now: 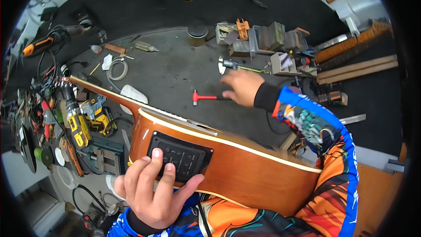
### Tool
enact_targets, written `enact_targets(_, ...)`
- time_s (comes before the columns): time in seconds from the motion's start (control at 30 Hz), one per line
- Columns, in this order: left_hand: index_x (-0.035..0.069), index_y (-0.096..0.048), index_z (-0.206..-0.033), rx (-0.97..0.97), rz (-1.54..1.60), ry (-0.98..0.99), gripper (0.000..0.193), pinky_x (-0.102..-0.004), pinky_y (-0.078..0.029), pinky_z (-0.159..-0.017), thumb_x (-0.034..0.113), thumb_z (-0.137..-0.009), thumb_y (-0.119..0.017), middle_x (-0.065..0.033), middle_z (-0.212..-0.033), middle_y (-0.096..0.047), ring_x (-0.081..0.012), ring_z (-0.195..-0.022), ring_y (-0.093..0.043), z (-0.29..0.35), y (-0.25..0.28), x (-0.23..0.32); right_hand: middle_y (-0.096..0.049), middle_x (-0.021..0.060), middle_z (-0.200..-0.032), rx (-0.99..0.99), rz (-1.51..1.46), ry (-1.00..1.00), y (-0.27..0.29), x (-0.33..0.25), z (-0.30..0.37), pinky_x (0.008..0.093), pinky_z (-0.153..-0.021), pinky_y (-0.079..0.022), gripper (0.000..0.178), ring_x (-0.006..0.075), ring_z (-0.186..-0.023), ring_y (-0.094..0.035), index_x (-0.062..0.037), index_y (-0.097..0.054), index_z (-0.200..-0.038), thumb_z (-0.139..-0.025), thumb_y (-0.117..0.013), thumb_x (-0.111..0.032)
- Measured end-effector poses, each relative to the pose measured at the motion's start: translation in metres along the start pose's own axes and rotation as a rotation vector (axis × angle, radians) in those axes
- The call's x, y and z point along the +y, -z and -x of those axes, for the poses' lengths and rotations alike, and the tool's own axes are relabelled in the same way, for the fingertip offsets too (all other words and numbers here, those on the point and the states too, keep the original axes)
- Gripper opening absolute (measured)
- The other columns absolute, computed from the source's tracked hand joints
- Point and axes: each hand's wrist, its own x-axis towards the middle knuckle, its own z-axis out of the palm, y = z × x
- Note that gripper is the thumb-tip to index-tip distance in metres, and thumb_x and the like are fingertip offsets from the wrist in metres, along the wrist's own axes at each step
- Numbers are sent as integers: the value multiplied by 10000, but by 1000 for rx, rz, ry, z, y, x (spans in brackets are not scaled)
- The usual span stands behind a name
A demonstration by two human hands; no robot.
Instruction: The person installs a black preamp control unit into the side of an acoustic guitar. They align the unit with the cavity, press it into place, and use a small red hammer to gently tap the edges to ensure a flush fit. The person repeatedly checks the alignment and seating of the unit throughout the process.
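An acoustic guitar (258,162) with a glossy orange-brown body and cream edging rests on its edge against me, its neck pointing to the far left. Set into its upper side is a black control panel (180,156) with small knobs. My left hand (155,188) has its fingers spread, with fingertips on that panel. My right forearm reaches over the guitar's lower end. Beyond the strings, my right hand (245,87) hangs with fingers apart and seemingly nothing in them. A red-headed hammer (204,97) lies on the bench by its thumb, and a digital caliper (241,66) just beyond.
Cordless drills (78,125), cables and hand tools crowd the left. A coiled clear tube (117,69) lies on the dark bench (171,70). Small bins (280,63) and a lidded jar (197,36) stand at the back; wooden lengths (357,70) lie far right.
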Motion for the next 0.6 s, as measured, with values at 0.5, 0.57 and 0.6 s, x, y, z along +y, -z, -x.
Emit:
enact_targets(0.5, 123, -722, -917, 207, 139, 108, 365, -352, -356, -798, 443, -811, -860, -47, -1178, -775, -170, -912, -588, 17, -20, 4, -695, 190, -990, -78, 43, -15, -61, 18, -32, 510, -837, -518, 233, 402, -939, -677, -53, -574, -1123, -968, -689, -184)
enact_targets(0.57, 106, -720, -874, 230, 215, 108, 332, -319, -362, -686, 405, -825, -854, -50, -1194, -775, -152, -751, -537, 14, -22, 1, -702, 199, -945, 55, -48, 27, -13, -3, -35, 505, -805, -519, 224, 404, -884, -683, -38, -578, -1127, -982, -674, -180)
enact_targets(0.6, 100, -719, -860, 214, 260, 107, 327, -310, -360, -652, 395, -825, -856, -50, -1194, -775, -148, -713, -523, 15, -22, -2, -690, 186, -917, 78, -103, 47, 19, -18, -38, 482, -777, -519, 240, 376, -859, -681, -26, -597, -1138, -985, -678, -192)
